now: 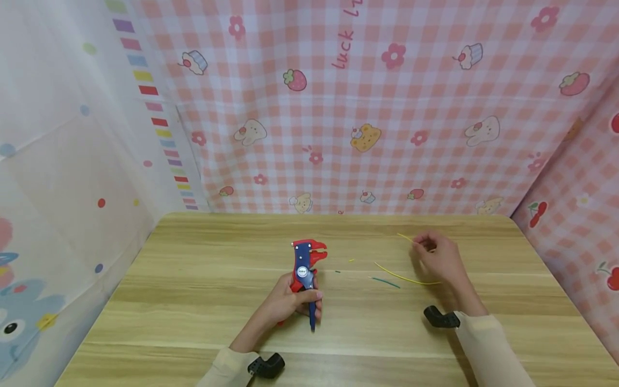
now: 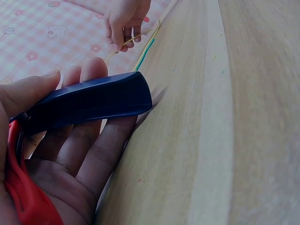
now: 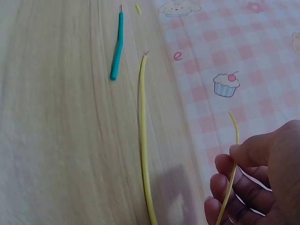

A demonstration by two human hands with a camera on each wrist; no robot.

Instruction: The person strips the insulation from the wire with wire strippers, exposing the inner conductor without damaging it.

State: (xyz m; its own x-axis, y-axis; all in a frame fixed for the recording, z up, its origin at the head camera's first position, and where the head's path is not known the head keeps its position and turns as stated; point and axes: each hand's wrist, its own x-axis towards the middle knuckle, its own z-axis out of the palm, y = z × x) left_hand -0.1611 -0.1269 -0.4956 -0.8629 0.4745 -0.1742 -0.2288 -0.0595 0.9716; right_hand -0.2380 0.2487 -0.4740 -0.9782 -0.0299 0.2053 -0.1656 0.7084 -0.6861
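My left hand [image 1: 282, 302] grips the handles of a red and blue wire stripper [image 1: 302, 257], with its jaws up and pointing right. In the left wrist view, the blue handle [image 2: 89, 101] lies across the fingers under the thumb. Farther right, my right hand [image 1: 444, 259] pinches a thin yellow wire [image 3: 236, 131] between thumb and fingers, its tip sticking out past them. On the table beside that hand lies a yellow wire [image 1: 403, 277] with a bare metal end. A short green wire [image 1: 388, 282], also bare at one end, lies to its left.
Small bits of yellow insulation [image 1: 351, 260] and green insulation [image 1: 337, 271] lie between the stripper and the wires. A checked pink curtain [image 1: 338, 161] hangs behind the wooden table [image 1: 193, 301]. Black camera mounts [image 1: 441, 317] sit at both wrists.
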